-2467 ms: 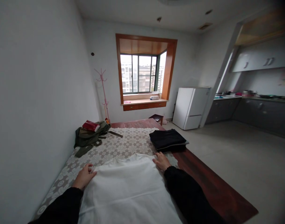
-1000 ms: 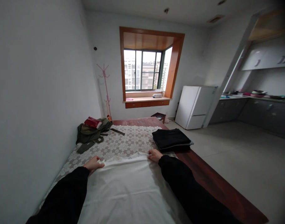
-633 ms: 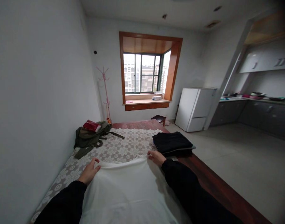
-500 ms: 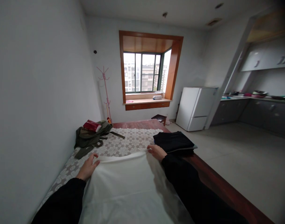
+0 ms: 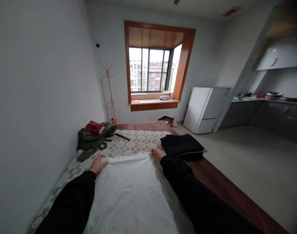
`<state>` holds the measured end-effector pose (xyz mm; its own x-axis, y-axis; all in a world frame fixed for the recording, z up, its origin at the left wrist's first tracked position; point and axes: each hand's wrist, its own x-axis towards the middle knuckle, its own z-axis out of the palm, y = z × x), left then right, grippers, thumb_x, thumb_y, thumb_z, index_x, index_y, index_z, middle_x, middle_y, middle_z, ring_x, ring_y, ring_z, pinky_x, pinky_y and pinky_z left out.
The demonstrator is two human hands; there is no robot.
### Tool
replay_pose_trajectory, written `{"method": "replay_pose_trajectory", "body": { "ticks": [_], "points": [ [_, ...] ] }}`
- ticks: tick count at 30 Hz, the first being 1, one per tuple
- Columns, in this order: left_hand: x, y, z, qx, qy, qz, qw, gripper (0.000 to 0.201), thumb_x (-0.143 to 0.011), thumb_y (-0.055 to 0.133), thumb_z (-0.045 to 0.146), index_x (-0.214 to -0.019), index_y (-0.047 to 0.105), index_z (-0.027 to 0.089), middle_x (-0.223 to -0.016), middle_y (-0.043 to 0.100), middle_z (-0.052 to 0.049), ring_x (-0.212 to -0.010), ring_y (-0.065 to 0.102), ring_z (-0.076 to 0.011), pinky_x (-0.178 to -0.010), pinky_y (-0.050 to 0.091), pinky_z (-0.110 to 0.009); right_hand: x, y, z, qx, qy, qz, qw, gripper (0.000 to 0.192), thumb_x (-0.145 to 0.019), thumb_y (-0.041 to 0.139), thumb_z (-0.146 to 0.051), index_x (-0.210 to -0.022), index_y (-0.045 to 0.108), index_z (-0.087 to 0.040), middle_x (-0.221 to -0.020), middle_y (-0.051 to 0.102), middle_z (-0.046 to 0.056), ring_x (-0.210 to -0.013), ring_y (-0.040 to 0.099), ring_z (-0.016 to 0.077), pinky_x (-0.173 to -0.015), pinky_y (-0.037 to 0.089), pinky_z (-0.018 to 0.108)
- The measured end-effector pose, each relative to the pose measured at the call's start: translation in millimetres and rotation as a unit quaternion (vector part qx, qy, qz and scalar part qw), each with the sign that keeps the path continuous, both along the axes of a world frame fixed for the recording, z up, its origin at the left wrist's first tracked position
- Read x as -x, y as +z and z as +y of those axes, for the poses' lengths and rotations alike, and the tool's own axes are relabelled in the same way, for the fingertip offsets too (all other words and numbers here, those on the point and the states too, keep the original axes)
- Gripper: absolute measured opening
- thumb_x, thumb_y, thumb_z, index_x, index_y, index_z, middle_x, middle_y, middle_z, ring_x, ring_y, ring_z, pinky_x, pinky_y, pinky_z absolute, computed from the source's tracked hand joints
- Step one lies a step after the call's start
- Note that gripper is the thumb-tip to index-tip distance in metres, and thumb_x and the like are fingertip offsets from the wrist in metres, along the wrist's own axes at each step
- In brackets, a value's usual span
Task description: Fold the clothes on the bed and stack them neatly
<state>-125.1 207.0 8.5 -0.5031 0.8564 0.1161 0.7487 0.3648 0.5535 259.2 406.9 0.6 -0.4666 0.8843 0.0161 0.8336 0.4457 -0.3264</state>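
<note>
A white cloth garment (image 5: 133,191) stretches over the table toward me, its near end running out of view at the bottom. At its far left corner my left hand (image 5: 99,164) pinches the edge between thumb and fingers. My right hand (image 5: 158,154) grips the far right corner, fingers closed on the fabric. Between the two hands the far edge is drawn fairly straight, with slight wrinkles. Just beyond my right hand lies a folded stack of dark clothes (image 5: 181,145). The garment's exact kind cannot be made out.
The wooden table (image 5: 226,191) carries a patterned lace tablecloth (image 5: 136,143). A green backpack (image 5: 94,138) with a red packet (image 5: 95,126) on it lies at the far left, against the wall. Behind stand a pink coat rack (image 5: 109,87), a dark stool (image 5: 166,120) and a white fridge (image 5: 203,110).
Both hands have lowered the garment's far edge toward the tablecloth, and it lies flatter. My hands have come slightly closer together. The camera view has tipped down a little.
</note>
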Motion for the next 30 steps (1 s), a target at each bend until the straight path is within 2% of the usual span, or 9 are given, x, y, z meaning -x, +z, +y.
{"method": "replay_pose_trajectory", "body": {
  "ticks": [5, 9, 12, 15, 17, 20, 24, 28, 30],
  "points": [
    [1, -3.5, 7, 0.002, -0.003, 0.009, 1.000, 0.036, -0.075, 0.060, 0.020, -0.111, 0.057, 0.022, -0.098, 0.071, -0.008, -0.101, 0.067, -0.0276, -0.088, 0.047, -0.035, 5, -7.2, 8, -0.015, 0.000, -0.029, 0.999, 0.021, -0.094, 0.061, -0.028, -0.111, 0.066, -0.016, -0.110, 0.070, 0.010, -0.101, 0.064, 0.0242, -0.088, 0.047, 0.037],
    [-1, -4.3, 7, -0.004, 0.013, 0.005, 1.000, 0.038, -0.076, 0.062, 0.027, -0.114, 0.060, 0.021, -0.097, 0.072, -0.010, -0.099, 0.068, -0.0294, -0.085, 0.049, -0.036, 2, -9.1, 8, -0.036, -0.010, -0.034, 0.999, 0.025, -0.091, 0.063, -0.026, -0.114, 0.063, -0.015, -0.118, 0.066, 0.015, -0.109, 0.060, 0.0268, -0.089, 0.042, 0.032],
    [4, 4.1, 1, -0.030, 0.025, -0.006, 0.999, 0.039, -0.080, 0.060, 0.038, -0.114, 0.062, 0.019, -0.098, 0.072, -0.008, -0.100, 0.067, -0.0275, -0.082, 0.050, -0.034, -10, -7.3, 7, -0.052, -0.020, -0.031, 0.998, 0.035, -0.090, 0.064, -0.027, -0.122, 0.059, -0.013, -0.128, 0.060, 0.017, -0.116, 0.055, 0.0273, -0.093, 0.041, 0.031],
    [9, 15.8, -10, -0.047, 0.025, -0.021, 0.998, 0.043, -0.079, 0.059, 0.047, -0.108, 0.067, 0.017, -0.081, 0.071, -0.004, -0.083, 0.068, -0.0254, -0.074, 0.052, -0.033, -23, -6.1, 2, -0.054, -0.020, -0.033, 0.998, 0.034, -0.092, 0.063, -0.022, -0.124, 0.058, -0.013, -0.127, 0.060, 0.015, -0.114, 0.057, 0.0238, -0.096, 0.044, 0.034],
    [10, 22.0, -19, -0.055, 0.015, -0.036, 0.998, 0.043, -0.076, 0.060, 0.049, -0.102, 0.070, 0.017, -0.075, 0.071, -0.003, -0.076, 0.068, -0.0236, -0.070, 0.052, -0.031, -29, -5.7, -4, -0.051, -0.020, -0.037, 0.998, 0.030, -0.095, 0.063, -0.027, -0.122, 0.060, -0.015, -0.124, 0.062, 0.010, -0.110, 0.060, 0.0230, -0.096, 0.048, 0.040],
    [7, 28.3, -35, -0.072, 0.004, -0.052, 0.996, 0.037, -0.075, 0.059, 0.045, -0.096, 0.071, 0.017, -0.079, 0.074, -0.004, -0.077, 0.070, -0.0222, -0.070, 0.053, -0.029, -31, -2.8, -18, -0.046, -0.031, -0.039, 0.998, 0.028, -0.096, 0.064, -0.035, -0.118, 0.063, -0.016, -0.121, 0.064, 0.008, -0.106, 0.063, 0.0231, -0.091, 0.054, 0.045],
    [0, 36.5, -59, -0.100, 0.016, -0.041, 0.994, 0.030, -0.074, 0.057, 0.042, -0.089, 0.071, 0.019, -0.075, 0.075, -0.005, -0.082, 0.071, -0.0250, -0.072, 0.053, -0.030, -29, 10.1, -35, -0.048, -0.045, -0.008, 0.998, 0.024, -0.094, 0.066, -0.032, -0.112, 0.065, -0.016, -0.116, 0.066, 0.007, -0.103, 0.065, 0.0218, -0.090, 0.054, 0.044],
    [-8, 49.7, -79, -0.122, 0.017, -0.021, 0.992, 0.026, -0.075, 0.055, 0.041, -0.081, 0.070, 0.021, -0.068, 0.073, -0.004, -0.077, 0.071, -0.0254, -0.070, 0.052, -0.030, -30, 34.2, -47, -0.063, -0.047, 0.071, 0.994, 0.003, -0.086, 0.068, -0.013, -0.089, 0.069, -0.013, -0.097, 0.070, 0.010, -0.095, 0.067, 0.0225, -0.087, 0.051, 0.036],
    [-10, 59.8, -88, -0.133, 0.018, -0.013, 0.991, 0.026, -0.076, 0.055, 0.043, -0.079, 0.070, 0.022, -0.067, 0.073, -0.004, -0.073, 0.071, -0.0246, -0.068, 0.052, -0.030, -35, 49.6, -52, -0.080, -0.044, 0.131, 0.987, 0.012, -0.084, 0.061, -0.008, -0.082, 0.070, -0.015, -0.093, 0.071, 0.012, -0.093, 0.068, 0.0233, -0.085, 0.049, 0.033]
  ]
}}
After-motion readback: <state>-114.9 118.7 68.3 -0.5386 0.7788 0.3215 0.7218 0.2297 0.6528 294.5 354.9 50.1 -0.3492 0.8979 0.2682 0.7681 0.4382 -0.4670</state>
